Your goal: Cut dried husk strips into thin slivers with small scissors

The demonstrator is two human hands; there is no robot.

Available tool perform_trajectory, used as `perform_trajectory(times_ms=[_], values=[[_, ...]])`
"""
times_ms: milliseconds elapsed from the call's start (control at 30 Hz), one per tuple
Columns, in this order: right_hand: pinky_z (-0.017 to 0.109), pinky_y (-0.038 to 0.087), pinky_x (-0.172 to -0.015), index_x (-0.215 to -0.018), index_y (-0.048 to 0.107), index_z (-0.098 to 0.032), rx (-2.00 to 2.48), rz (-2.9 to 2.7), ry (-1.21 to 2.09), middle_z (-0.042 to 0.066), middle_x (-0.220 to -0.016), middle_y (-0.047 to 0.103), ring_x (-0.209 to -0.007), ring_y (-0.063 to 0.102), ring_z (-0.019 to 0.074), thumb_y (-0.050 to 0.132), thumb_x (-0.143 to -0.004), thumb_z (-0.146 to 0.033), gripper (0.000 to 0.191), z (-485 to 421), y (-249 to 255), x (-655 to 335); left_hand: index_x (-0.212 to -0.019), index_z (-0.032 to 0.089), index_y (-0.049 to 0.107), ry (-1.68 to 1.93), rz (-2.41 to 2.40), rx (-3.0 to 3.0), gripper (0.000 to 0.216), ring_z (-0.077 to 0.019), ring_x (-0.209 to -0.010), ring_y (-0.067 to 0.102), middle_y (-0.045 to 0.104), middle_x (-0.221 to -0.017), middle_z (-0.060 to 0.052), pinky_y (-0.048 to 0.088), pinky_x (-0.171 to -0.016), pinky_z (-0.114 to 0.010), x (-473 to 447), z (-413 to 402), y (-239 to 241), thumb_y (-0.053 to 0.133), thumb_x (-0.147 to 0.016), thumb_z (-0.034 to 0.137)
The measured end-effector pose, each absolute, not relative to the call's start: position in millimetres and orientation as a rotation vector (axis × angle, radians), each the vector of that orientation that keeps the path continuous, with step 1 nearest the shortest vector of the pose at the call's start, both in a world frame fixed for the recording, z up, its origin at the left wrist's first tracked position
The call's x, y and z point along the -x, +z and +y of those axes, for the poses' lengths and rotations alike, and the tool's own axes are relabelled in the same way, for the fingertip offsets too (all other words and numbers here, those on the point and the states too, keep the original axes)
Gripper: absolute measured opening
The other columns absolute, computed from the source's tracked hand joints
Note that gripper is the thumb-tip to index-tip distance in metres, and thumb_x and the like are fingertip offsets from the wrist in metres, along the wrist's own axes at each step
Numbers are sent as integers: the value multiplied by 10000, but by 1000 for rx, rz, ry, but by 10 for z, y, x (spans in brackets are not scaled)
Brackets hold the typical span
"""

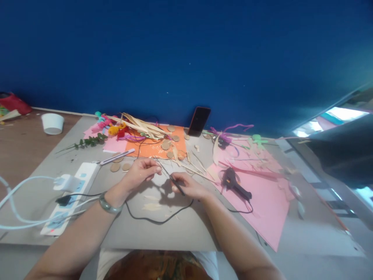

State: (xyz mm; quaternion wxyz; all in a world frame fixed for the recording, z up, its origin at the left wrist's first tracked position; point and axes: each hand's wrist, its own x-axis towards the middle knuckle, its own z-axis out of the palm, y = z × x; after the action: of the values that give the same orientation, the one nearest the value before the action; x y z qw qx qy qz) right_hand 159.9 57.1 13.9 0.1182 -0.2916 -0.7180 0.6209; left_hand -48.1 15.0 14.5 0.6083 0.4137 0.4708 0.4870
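My left hand (142, 172) hovers over the grey mat (163, 229) with its fingers pinched together on the upper end of a thin dark stem (166, 173). My right hand (188, 186) is closed round the lower end of the same stem, and a dark tip pokes out below its fingers. The two hands sit close together, a little apart. Pale leaf-shaped strips (151, 206) lie on the mat just below them. A black cable (159, 221) curves under my wrists. My left wrist wears a bangle.
A black glue gun (233, 182) rests on pink paper (262, 206) at the right. A white power strip (72, 194) with plugs lies at the left. Straw strips (142, 126), brown discs (166, 146), orange paper and a phone (199, 120) sit at the back. A white cup (53, 123) stands far left.
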Motion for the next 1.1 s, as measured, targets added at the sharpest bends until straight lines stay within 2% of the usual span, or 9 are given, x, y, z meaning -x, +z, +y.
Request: perform_trajectory(times_ms=[133,267,500,733,1100], values=[[220,278,-525,-628,430,-178,872,-2134,1764,-38,-607,401,-595,357,107,619,-720,-479,367,586,192,-1618,-698,130,610,1098,1102,-963,220,-27,-410,410,627,-615,0,298,-382,-152,491,148,152,728,-676,314],[226,306,-540,-639,438,-179,877,-2117,1742,-31,-615,432,-602,386,116,611,-724,-444,327,588,193,-1620,-752,132,624,1061,1095,-975,226,-44,-417,481,655,-679,-19,327,-360,-154,475,145,152,718,-690,328],[228,303,-541,-629,449,-179,893,-2128,1719,-26,-611,452,-596,390,115,609,-727,-455,334,592,188,-1615,-828,114,648,1165,1091,-865,257,-48,-412,509,674,-681,-28,381,-375,-159,458,165,120,741,-662,288],[222,283,-514,-609,415,-186,924,-2122,1722,-34,-588,432,-581,363,109,622,-711,-510,398,577,172,-1593,-762,130,567,1204,1123,-778,276,-47,-379,505,681,-667,-29,343,-324,-135,456,170,151,758,-628,278],[220,325,-521,-608,446,-177,897,-2095,1773,-29,-587,470,-577,411,107,638,-712,-515,402,572,97,-1570,-723,124,585,1201,1107,-797,240,-43,-372,499,672,-665,-28,308,-301,-134,447,160,161,727,-654,304]])
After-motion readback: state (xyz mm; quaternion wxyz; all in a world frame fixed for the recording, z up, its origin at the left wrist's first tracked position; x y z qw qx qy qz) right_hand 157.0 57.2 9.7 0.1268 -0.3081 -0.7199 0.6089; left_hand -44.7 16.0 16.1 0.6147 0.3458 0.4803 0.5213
